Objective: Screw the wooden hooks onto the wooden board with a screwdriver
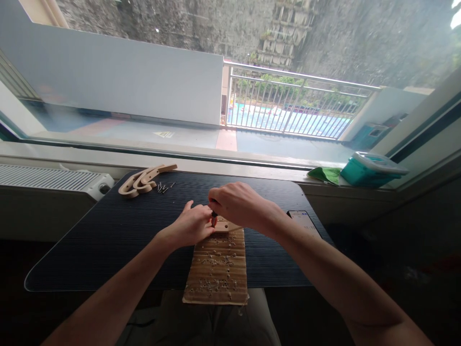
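Nearest, the person's legs (257, 315) show dimly below the near edge of a dark, ribbed table (90, 240). A strip of cardboard (219, 269), pitted with holes and torn spots (crumbs of it cling to the surface), sticks out slightly past that edge. Over its far end lies a pale wooden piece (221, 228) with a round hole in its visible part. The left hand (192, 225) has its fingers bent down at the left end of the wooden piece and its thumb pointing up and away; whether the fingers grip the wood or only press on it, I cannot tell. The right hand (234, 204) is closed in a fist above, around a dark tool (214, 214) (only a short bit shows), which points down to the wood beside the left fingers. To the right, a phone (304, 222) lies partly behind the right forearm. Farther off on the left, loose screws (163, 188) lie just beside curved wooden parts (139, 185), with a white radiator (54, 179) beyond the table's left side. On the sill at right, a green cloth (326, 175) sits by a lidded teal box (370, 170). Outside the window stand a pale wall (144, 77) and a metal railing (288, 78).
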Action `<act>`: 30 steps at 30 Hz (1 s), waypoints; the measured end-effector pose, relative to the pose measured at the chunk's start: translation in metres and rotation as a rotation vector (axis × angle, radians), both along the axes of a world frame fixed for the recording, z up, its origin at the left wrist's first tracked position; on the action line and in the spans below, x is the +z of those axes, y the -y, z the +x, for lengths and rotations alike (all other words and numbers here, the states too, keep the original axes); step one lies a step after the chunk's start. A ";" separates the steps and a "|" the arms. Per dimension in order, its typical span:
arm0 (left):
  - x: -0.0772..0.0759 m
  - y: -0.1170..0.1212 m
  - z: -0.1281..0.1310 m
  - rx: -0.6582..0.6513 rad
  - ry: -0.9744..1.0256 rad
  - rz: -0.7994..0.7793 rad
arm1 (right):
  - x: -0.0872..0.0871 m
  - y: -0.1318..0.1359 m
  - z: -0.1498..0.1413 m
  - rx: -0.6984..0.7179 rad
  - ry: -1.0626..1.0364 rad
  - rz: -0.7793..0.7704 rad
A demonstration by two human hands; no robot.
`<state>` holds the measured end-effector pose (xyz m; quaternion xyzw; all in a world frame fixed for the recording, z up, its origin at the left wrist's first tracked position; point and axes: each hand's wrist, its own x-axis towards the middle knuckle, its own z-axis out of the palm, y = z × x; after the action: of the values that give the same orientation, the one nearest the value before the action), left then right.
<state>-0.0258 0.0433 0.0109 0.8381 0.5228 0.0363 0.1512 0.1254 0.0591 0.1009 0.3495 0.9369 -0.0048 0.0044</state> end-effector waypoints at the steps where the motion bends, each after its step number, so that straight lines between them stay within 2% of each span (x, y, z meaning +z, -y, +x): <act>1: -0.001 0.000 0.000 -0.001 -0.002 0.003 | 0.001 0.000 0.001 0.004 0.000 -0.010; 5: -0.006 -0.003 -0.001 -0.010 -0.016 0.023 | 0.007 0.003 0.005 0.081 0.000 -0.062; 8: -0.010 -0.004 -0.002 -0.002 -0.023 0.038 | 0.007 0.004 0.006 0.116 0.001 -0.047; 15: -0.003 -0.001 0.000 0.024 -0.008 0.007 | 0.002 0.001 0.003 0.076 -0.004 -0.043; 20: -0.001 0.000 0.000 0.013 0.010 0.006 | 0.006 0.001 0.002 0.035 0.022 -0.005; 25: -0.002 -0.001 0.000 -0.006 0.028 0.007 | 0.012 0.004 0.002 0.103 0.028 -0.029; 30: 0.000 -0.001 0.001 0.001 0.034 -0.012 | 0.009 0.004 0.000 0.107 0.042 -0.001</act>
<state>-0.0250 0.0445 0.0107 0.8361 0.5209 0.0474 0.1651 0.1254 0.0554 0.1098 0.2989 0.9540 0.0021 0.0246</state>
